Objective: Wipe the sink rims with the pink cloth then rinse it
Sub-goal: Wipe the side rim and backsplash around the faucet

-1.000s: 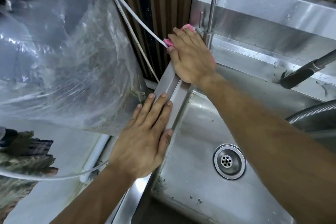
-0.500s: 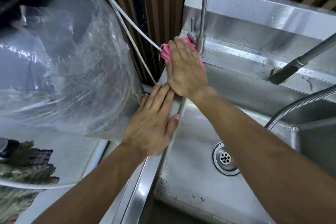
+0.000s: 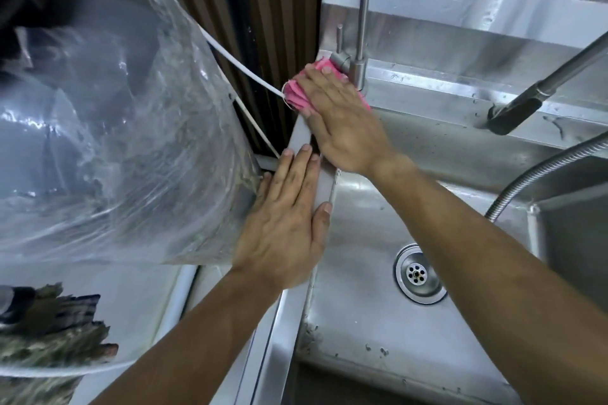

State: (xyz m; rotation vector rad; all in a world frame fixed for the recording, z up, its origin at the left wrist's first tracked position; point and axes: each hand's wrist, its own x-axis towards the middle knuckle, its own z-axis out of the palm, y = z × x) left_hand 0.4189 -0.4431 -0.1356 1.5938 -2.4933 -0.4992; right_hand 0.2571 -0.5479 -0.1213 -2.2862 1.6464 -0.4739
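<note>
Clear plastic bag (image 3: 108, 141) bulging at nine o'clock, steel sink (image 3: 378, 322) with drain (image 3: 419, 274) at four o'clock, left hand (image 3: 283, 227) flat with straight fingers on the left rim (image 3: 297, 141), right hand (image 3: 342, 122) pressing pink cloth (image 3: 296, 94) flat onto the rim corner at twelve o'clock, just beside the tap base (image 3: 357, 71)

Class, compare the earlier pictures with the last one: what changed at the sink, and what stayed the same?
Little changed. The left hand slid forward along the sink rim until its fingertips nearly meet the right hand. That hand stayed pressing the pink cloth flat at the rim's far corner, beside the tap.
</note>
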